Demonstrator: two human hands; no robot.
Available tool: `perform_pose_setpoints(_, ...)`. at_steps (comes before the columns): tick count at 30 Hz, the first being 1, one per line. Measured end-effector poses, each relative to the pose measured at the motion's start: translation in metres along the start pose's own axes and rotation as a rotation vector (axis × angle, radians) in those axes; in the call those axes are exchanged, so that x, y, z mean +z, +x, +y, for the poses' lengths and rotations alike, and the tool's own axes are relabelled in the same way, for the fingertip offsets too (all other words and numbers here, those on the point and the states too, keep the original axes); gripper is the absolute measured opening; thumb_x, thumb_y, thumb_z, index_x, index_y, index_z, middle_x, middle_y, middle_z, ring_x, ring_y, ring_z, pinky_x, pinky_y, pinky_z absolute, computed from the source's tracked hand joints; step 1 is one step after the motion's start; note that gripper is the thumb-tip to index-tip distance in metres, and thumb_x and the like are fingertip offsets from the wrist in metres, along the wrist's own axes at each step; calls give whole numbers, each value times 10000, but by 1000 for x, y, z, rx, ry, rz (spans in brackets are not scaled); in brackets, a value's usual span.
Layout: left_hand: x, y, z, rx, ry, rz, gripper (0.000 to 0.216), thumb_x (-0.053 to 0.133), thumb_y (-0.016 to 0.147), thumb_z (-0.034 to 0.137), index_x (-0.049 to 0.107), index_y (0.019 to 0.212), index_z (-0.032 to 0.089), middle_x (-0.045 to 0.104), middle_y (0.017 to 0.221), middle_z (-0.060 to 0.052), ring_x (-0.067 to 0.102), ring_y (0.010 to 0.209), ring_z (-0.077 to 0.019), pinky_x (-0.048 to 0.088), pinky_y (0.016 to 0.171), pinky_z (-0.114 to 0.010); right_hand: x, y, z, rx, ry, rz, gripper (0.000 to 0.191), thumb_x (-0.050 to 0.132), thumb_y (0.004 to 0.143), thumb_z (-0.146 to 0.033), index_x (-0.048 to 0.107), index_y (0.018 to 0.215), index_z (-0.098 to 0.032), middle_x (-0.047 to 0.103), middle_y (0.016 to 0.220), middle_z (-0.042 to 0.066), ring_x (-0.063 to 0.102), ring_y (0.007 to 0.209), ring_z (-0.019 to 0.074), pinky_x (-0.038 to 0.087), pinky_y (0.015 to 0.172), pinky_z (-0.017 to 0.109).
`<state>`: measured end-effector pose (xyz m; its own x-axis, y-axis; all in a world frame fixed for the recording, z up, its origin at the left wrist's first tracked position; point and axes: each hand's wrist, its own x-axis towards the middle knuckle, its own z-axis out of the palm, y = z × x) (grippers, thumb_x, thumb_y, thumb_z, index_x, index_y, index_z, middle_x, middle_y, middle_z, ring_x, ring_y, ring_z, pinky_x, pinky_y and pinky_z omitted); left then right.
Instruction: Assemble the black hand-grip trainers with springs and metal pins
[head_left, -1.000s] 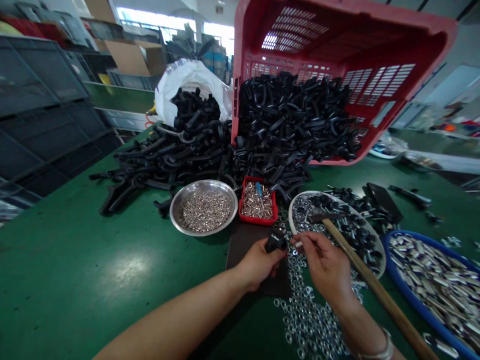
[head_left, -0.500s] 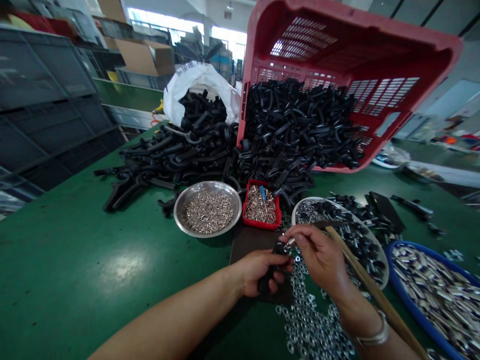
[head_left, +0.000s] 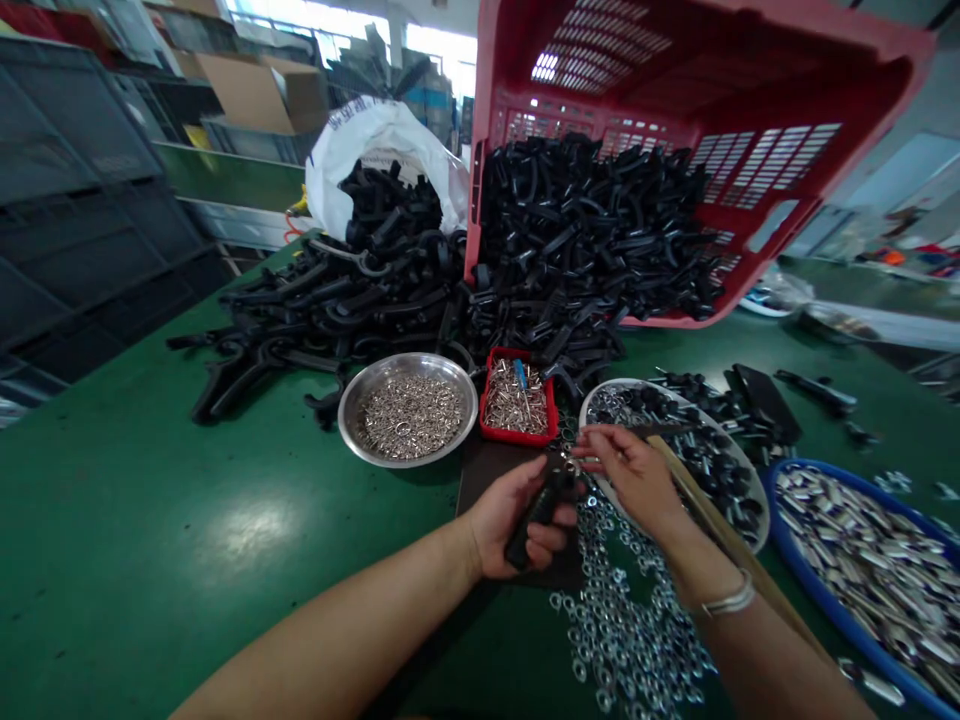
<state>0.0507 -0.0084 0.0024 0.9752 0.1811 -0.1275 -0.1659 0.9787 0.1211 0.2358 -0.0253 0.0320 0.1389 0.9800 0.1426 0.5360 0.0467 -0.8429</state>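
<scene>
My left hand (head_left: 510,522) is wrapped round a black plastic handle (head_left: 538,518), held tilted with its upper end toward my right hand. A small shiny metal piece (head_left: 571,464) shows at that upper end. My right hand (head_left: 630,475) is beside it, thumb and fingers drawn together in a pinch; what lies between the fingertips is too small to make out. Below the hands is a dark mat (head_left: 480,478). Loose metal nuts (head_left: 626,620) are spread to its right. A hammer's wooden handle (head_left: 720,535) passes by my right forearm.
Behind stand a steel bowl (head_left: 346,425) of small metal parts and a red tray (head_left: 517,437) of screws. Black handles are heaped before a tipped red crate (head_left: 795,250) and a white sack (head_left: 330,170). A white tray (head_left: 757,530) and blue tray (head_left: 784,545) stand right.
My right hand has moved slightly up and its fingers have straightened from the earlier curl. My left hand has turned the black handle so more of its length shows; its thumb has lifted.
</scene>
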Motion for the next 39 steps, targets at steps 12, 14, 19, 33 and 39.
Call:
perform_pose_setpoints(12, -6, 7, 0, 186, 7, 205, 218, 448, 792, 369, 503, 835, 164, 448, 687, 5, 421, 503, -72, 391, 440, -168, 4, -32, 3, -268, -1266, -338, 235, 398, 807, -108, 616, 762, -183, 562, 824, 65, 564, 766, 187, 349, 514, 251)
perform_pose_setpoints(14, -8, 7, 0, 192, 1, 188, 222, 456, 786, 372, 504, 835, 160, 447, 691, 6, 422, 507, -71, 379, 437, -163, 7, -29, 0, -252, -1255, -342, 231, 398, 804, -120, 617, 753, -172, 561, 829, 73, 562, 771, 196, 363, 525, 260)
perform_pose_setpoints(19, -11, 7, 1, 187, -1, 173, 229, 458, 782, 373, 500, 818, 151, 447, 691, 5, 419, 509, -68, 345, 424, -154, 12, -28, -7, -140, -1239, -287, 260, 399, 826, -206, 632, 718, -168, 556, 829, 94, 557, 738, 200, 390, 525, 277)
perform_pose_setpoints(33, -5, 10, -2, 176, -1, 273, 256, 418, 835, 347, 517, 835, 112, 512, 686, -19, 408, 440, -46, 279, 354, -121, -2, -24, -22, -409, -603, -52, 148, 419, 833, -242, 550, 802, -181, 549, 988, 105, 529, 958, 213, 442, 807, 374)
perform_pose_setpoints(39, -2, 9, -2, 194, -68, 309, 243, 417, 850, 327, 528, 847, 112, 513, 634, -5, 389, 394, -33, 251, 323, -106, 23, -30, -23, -454, -541, -30, 219, 400, 855, -205, 524, 1027, -154, 644, 941, 104, 614, 870, 189, 500, 751, 344)
